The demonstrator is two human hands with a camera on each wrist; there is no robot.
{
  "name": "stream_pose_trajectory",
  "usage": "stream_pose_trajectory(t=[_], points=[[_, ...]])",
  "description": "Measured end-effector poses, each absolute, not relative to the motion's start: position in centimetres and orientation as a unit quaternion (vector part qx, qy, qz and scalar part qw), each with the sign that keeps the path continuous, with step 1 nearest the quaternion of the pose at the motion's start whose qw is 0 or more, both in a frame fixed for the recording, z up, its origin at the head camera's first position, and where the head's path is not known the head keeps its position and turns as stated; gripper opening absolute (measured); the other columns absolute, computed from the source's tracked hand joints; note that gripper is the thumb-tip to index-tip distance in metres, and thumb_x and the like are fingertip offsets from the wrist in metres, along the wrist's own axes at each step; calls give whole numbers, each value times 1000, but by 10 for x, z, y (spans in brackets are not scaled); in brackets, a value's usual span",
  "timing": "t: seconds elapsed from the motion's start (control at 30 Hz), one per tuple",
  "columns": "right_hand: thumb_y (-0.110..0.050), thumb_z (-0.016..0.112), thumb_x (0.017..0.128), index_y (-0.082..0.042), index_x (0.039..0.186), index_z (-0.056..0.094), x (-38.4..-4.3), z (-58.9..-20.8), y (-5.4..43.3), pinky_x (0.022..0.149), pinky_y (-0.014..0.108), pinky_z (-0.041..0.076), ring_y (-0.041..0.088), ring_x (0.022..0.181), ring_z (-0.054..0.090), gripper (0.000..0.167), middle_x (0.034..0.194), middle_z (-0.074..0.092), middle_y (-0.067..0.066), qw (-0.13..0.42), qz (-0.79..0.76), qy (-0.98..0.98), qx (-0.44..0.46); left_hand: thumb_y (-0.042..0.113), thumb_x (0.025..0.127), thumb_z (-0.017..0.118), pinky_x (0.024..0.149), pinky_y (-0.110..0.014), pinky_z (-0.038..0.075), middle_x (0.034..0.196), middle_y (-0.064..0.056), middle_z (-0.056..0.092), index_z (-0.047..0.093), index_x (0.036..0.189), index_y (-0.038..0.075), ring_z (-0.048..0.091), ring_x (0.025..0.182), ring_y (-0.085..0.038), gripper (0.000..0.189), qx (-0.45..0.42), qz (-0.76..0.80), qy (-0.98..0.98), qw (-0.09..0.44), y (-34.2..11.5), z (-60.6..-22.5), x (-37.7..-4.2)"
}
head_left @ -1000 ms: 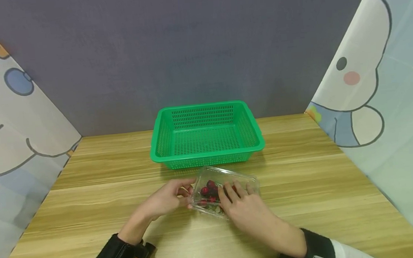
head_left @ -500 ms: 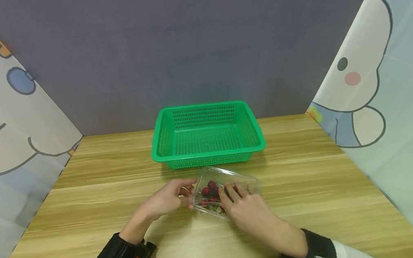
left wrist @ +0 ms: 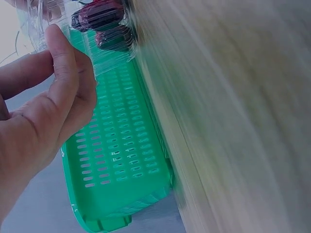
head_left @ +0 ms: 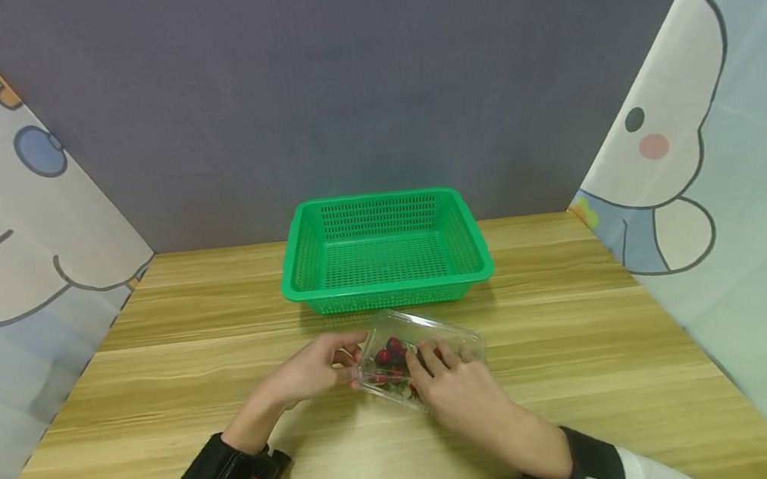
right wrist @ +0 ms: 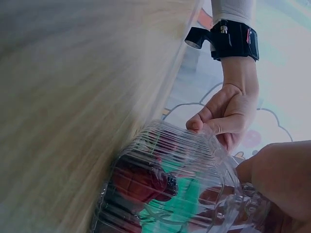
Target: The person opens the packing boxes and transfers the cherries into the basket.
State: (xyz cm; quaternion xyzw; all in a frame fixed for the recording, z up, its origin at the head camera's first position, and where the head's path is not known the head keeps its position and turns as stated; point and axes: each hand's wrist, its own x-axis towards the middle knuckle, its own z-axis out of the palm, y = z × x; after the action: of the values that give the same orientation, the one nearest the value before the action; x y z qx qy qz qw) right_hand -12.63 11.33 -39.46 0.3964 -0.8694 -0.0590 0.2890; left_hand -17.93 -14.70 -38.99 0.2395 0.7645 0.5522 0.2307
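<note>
A clear plastic box (head_left: pixel 461 331) lies at an angle on the table, with several dark red fruits (head_left: pixel 383 357) and bits of green inside. My left hand (head_left: pixel 315 366) holds the box's left end; in the left wrist view its thumb (left wrist: pixel 60 43) meets the clear edge. From the right, my right hand (head_left: pixel 461 389) spreads its fingers over the top of the box, its thumb at the near rim. Seen from the right wrist, the fruits (right wrist: pixel 138 183) show dark red through the ribbed box wall (right wrist: pixel 163 138), with one dark, bumpy piece among them.
A green perforated plastic basket (head_left: pixel 386 286) stands just behind the box, nothing visible in it. The wood-grain table (head_left: pixel 226 314) ends at a grey wall (head_left: pixel 370 81). Cartoon-printed sheets (head_left: pixel 665 169) flank both sides.
</note>
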Motion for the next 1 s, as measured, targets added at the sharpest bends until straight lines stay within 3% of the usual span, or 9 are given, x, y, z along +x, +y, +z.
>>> stream_pose_trajectory(t=[0.3,0.47,0.73,1.0], points=[[-28,76,93,-4,116,76,-125,-397,114,67,49,63,35,94,74,33,113,73,20,290,-68,-868,397,-16,92,54,82,-38,60,111,-19,54,31,149,-21,62,99,-26,61,242,565,748,251,-152,-393,-182],[-27,74,93,-4,116,75,-124,-396,115,67,49,63,36,94,74,33,113,73,20,287,-69,-868,400,-15,90,58,87,-46,59,112,-18,52,31,150,-19,61,100,-26,66,251,568,735,272,-156,-391,-183],[-26,77,91,-4,116,75,-124,-397,115,66,49,63,36,93,74,34,112,73,20,287,-71,-867,401,-14,88,64,84,-31,58,112,-15,50,28,151,-20,59,101,-24,73,254,571,728,283,-158,-390,-183],[-27,77,92,-5,116,76,-124,-396,115,65,46,63,36,92,74,32,111,73,19,284,-68,-868,402,-13,81,62,78,-32,56,110,-15,50,27,152,-19,59,92,-22,79,232,570,737,278,-152,-387,-178]])
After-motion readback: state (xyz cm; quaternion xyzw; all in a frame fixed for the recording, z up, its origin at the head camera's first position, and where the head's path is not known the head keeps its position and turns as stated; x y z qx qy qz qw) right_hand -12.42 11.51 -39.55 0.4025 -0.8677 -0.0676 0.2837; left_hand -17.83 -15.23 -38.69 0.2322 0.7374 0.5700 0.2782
